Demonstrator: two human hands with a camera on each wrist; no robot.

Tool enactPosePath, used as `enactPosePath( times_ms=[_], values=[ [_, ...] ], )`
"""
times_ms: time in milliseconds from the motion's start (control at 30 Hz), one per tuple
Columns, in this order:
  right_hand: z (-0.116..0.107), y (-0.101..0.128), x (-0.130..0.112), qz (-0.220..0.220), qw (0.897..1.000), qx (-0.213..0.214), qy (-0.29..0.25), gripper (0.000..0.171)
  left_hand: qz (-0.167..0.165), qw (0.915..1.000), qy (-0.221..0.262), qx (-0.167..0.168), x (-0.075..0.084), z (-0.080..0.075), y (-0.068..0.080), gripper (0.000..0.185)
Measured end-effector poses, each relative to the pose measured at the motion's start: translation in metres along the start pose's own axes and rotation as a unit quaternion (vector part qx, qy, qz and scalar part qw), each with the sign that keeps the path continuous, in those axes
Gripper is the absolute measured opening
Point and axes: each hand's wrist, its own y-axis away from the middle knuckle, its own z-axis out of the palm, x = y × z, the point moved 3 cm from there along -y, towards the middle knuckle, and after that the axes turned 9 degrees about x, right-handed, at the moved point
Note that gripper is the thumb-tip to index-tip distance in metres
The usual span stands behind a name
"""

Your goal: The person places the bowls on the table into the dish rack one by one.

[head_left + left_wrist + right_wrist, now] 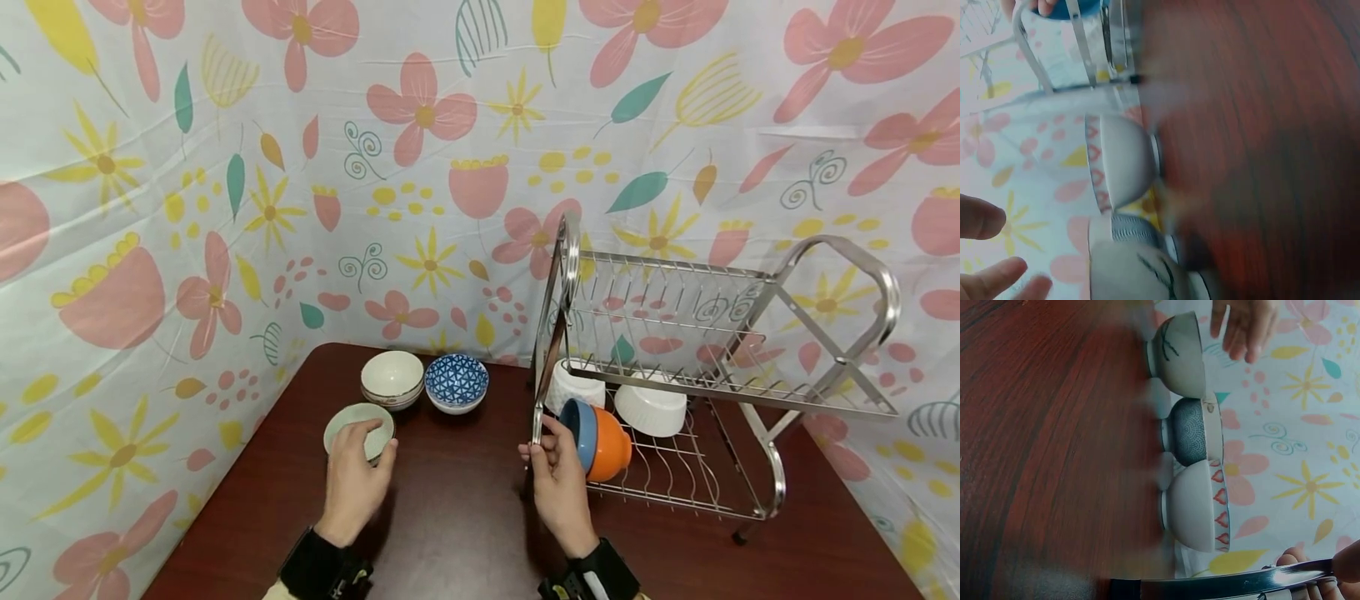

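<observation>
The left hand (352, 483) is spread over the pale green bowl (358, 430), which stands upright on the dark wooden surface (450, 517) near its left edge. The fingers (369, 435) are laid across the rim and only loosely bent; whether the bowl is actually gripped cannot be told, and in the left wrist view the fingertips appear apart and relaxed. The right hand (557, 479) is held at the front post of the steel dish rack (757, 500), its fingers curled around the bar, just beside the orange bowl with a blue inside (600, 440), which is propped on its edge in the lower tier.

A slip is judged the main risk: if the green bowl is lifted by the rim with so loose a hold, it could be dropped onto the surface or tipped against the stacked white bowl (392, 379) and the blue patterned bowl (457, 383), which stand just behind it. The orange bowl is only leaning on the wires, so a tug on the post could set it rolling against the white dishes (651, 408) behind it. The rack itself could be shifted or tilted on the surface if too much weight is put on its front post.
</observation>
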Motion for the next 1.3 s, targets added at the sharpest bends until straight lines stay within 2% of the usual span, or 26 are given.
enactPosePath(
  times_ms=[200,333,433,567,667,733,800,900,967,1033,1133,1200,1300],
  values=[
    [0.000,0.000,-0.001,-0.001,1.000,-0.005,0.001,0.046,-0.048,0.9987,-0.007,0.016,-0.024,-0.014,-0.004,0.040],
    [0.000,0.000,-0.003,0.005,1.000,-0.011,0.004,0.047,-0.089,0.9955,-0.032,0.009,-0.038,-0.022,-0.008,0.052],
    [0.000,-0.001,-0.003,0.010,1.000,-0.013,-0.003,0.047,-0.132,0.9900,-0.047,-0.017,-0.048,-0.027,-0.009,0.063],
    [0.000,0.000,-0.003,0.003,1.000,-0.008,0.004,0.047,-0.200,0.9751,-0.061,-0.076,-0.059,-0.030,-0.009,0.073],
    [0.000,0.001,-0.002,-0.007,1.000,0.000,0.008,0.046,-0.231,0.9643,-0.063,-0.114,-0.065,-0.030,-0.006,0.075],
    [0.000,0.001,-0.001,-0.012,1.000,0.005,0.001,0.047,-0.242,0.9601,-0.054,-0.129,-0.069,-0.030,-0.005,0.074],
    [0.001,0.001,0.000,-0.017,1.000,0.006,-0.002,0.047,-0.252,0.9576,-0.035,-0.135,-0.071,-0.029,-0.003,0.071],
    [0.001,0.001,0.000,-0.015,1.000,0.007,-0.008,0.047,-0.287,0.9478,0.019,-0.139,-0.074,-0.025,-0.001,0.066],
    [0.001,0.001,0.001,-0.011,1.000,0.003,-0.010,0.047,-0.317,0.9359,0.066,-0.139,-0.075,-0.022,0.000,0.063],
    [0.000,0.001,0.001,-0.006,1.000,-0.001,-0.013,0.047,-0.349,0.9196,0.113,-0.140,-0.077,-0.020,0.001,0.062],
    [0.000,0.001,0.000,-0.004,1.000,-0.008,-0.016,0.046,-0.380,0.8999,0.163,-0.138,-0.078,-0.018,0.002,0.058],
    [-0.001,0.002,-0.009,0.002,1.000,-0.012,-0.015,0.046,-0.390,0.8916,0.186,-0.137,-0.079,-0.016,0.002,0.056],
    [-0.001,0.003,-0.014,0.013,1.000,-0.011,-0.017,0.046,-0.394,0.8858,0.206,-0.134,-0.081,-0.016,0.003,0.052]
  ],
)
